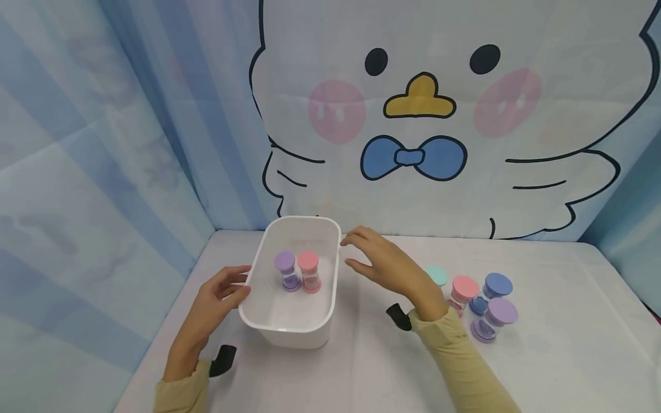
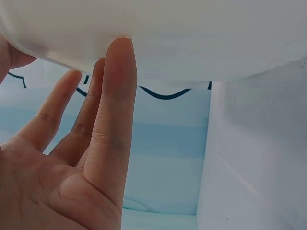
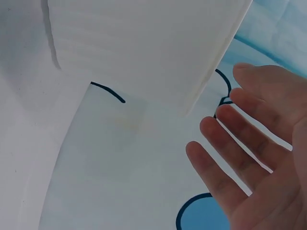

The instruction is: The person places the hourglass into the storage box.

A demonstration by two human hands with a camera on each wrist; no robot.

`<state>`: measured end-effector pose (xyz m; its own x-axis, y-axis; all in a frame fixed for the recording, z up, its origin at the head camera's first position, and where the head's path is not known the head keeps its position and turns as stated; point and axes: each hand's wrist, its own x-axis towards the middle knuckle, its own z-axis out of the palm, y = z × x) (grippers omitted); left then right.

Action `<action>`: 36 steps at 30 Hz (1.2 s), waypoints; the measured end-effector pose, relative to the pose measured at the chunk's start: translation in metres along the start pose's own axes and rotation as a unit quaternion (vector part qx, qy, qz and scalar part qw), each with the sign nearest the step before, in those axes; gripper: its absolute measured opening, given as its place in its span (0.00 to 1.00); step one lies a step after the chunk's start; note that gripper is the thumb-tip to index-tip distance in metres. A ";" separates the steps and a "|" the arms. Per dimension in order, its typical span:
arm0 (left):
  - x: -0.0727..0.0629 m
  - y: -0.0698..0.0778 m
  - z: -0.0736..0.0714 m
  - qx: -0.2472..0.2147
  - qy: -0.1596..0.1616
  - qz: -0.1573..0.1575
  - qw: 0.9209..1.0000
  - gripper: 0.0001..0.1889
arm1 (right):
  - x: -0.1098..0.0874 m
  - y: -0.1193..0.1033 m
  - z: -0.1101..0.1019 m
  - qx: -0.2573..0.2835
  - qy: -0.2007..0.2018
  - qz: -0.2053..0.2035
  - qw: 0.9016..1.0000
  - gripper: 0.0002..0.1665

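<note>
A white plastic tub (image 1: 296, 339) stands on the table, holding a purple sand timer (image 1: 289, 272) and a pink sand timer (image 1: 310, 272), both upright side by side. On the tub's left side, my left hand (image 1: 213, 304) touches the wall near the rim; its fingers (image 2: 115, 105) are fairly straight in the left wrist view. My right hand (image 1: 384, 265) is beside the tub's right rim with fingers spread and nothing held. In the right wrist view, a small gap separates the right fingertips (image 3: 208, 127) from the tub wall (image 3: 144, 48).
To the right, partly behind the right forearm, are several more sand timers: teal (image 1: 436, 275), pink (image 1: 465, 288), blue (image 1: 497, 285) and purple (image 1: 501, 312). The blue one seems tilted in this view. A curtain (image 1: 413, 201) with a cartoon bird hangs behind the white table (image 1: 578, 344).
</note>
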<state>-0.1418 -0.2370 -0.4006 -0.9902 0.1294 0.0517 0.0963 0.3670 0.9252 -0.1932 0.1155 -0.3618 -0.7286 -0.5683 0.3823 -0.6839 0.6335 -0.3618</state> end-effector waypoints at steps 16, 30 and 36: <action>0.003 -0.002 0.000 0.003 -0.003 0.011 1.000 0.24 | -0.029 0.012 -0.014 -0.032 0.024 0.024 0.999 0.21; 0.003 -0.002 0.000 -0.001 -0.005 0.006 1.000 0.24 | -0.054 0.022 -0.027 -0.043 0.013 0.059 0.997 0.21; 0.003 -0.005 -0.001 0.003 -0.005 0.007 1.000 0.25 | -0.064 0.027 -0.031 -0.050 0.014 0.065 0.997 0.22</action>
<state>-0.1449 -0.2389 -0.4046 -0.9878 0.1430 0.0613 0.1109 0.3713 0.9219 -0.1635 0.1852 -0.3695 -0.8086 -0.4639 0.3619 -0.5757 0.7506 -0.3242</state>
